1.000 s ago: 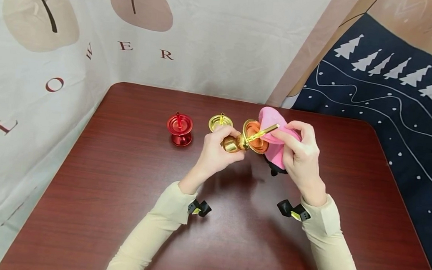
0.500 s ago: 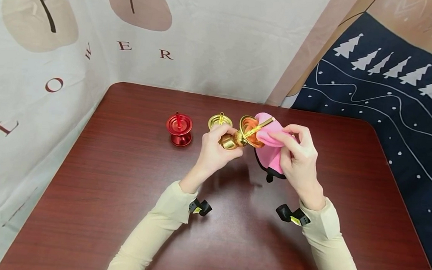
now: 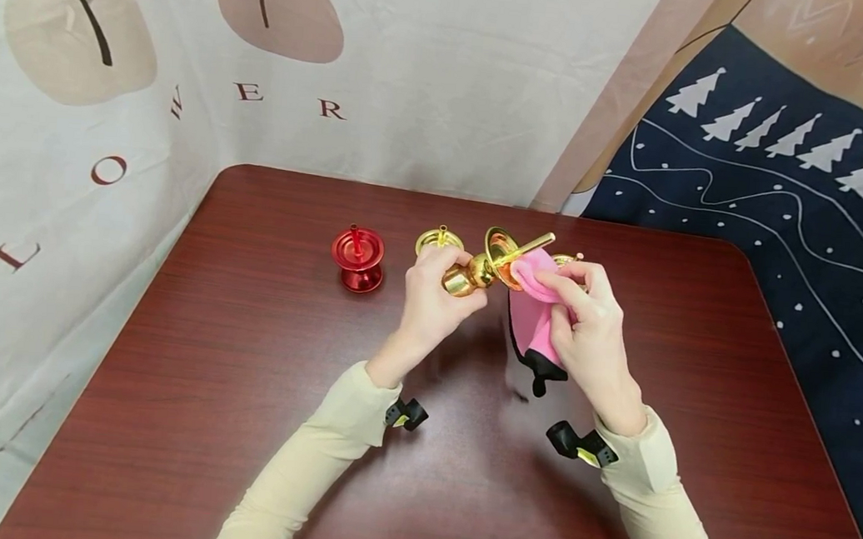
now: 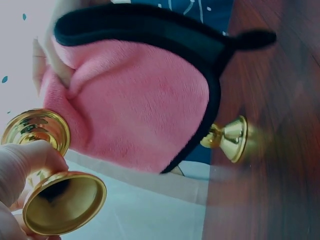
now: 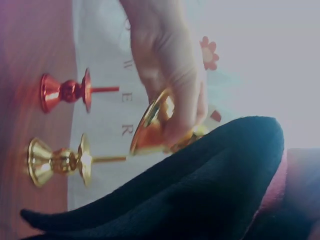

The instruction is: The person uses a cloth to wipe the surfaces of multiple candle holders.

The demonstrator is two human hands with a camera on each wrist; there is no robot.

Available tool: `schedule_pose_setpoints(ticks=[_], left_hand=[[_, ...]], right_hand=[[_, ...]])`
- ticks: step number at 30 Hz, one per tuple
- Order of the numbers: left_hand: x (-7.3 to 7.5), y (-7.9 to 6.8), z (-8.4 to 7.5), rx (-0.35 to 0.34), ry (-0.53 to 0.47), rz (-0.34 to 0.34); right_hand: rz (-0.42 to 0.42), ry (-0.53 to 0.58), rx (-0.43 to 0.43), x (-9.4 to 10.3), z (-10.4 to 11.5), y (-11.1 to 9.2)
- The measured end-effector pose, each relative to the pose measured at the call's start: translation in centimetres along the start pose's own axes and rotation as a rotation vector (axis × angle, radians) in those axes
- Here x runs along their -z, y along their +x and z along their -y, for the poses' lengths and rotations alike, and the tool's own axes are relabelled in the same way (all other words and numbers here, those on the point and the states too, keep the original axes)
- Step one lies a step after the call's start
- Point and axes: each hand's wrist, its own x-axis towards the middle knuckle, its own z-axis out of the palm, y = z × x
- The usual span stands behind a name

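Observation:
My left hand (image 3: 429,307) holds a shiny gold candlestick (image 3: 462,280) by its base and stem, tilted above the table with its thin spike pointing up and right. In the left wrist view, the hollow underside of its foot (image 4: 65,205) faces the camera. My right hand (image 3: 594,335) pinches a pink cloth (image 3: 531,320) with black edging against the candlestick's dish. The cloth's lower part hangs down, ending in a black loop (image 3: 539,386). In the right wrist view, its dark side (image 5: 200,185) hides much of the held candlestick.
A red candlestick (image 3: 358,256) stands upright on the brown table (image 3: 262,333) at the left. Behind my left hand is a gold candlestick (image 3: 441,238). Another gold candlestick (image 4: 234,139) stands beyond the cloth. A pale printed curtain (image 3: 410,151) backs the table.
My right hand has shifted slightly left and down, with the cloth hanging lower and its fold moving across the dish. Part of a gold candlestick behind that hand now shows. My left hand barely moved.

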Motion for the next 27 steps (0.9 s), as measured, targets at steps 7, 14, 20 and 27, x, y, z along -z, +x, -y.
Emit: schedule_pose_setpoints(ticks=[7, 14, 20, 27], left_hand=[[-0.3, -0.3, 0.0, -0.124, 0.152, -0.023], [-0.6, -0.4, 0.1, -0.235, 0.292, -0.033], [-0.6, -0.4, 0.0, -0.299, 0.369, -0.044], [-0.5, -0.3, 0.2, -0.32, 0.381, -0.082]], right_hand=[[0.027, 0.072, -0.072, 0.2, 1.2, -0.3], [-0.092, 0.352, -0.3, -0.1, 2.1, 0.0], [-0.25, 0.567, -0.423, -1.1, 2.1, 0.0], [-0.274, 0.406, -0.262, -2.0, 1.9, -0.4]])
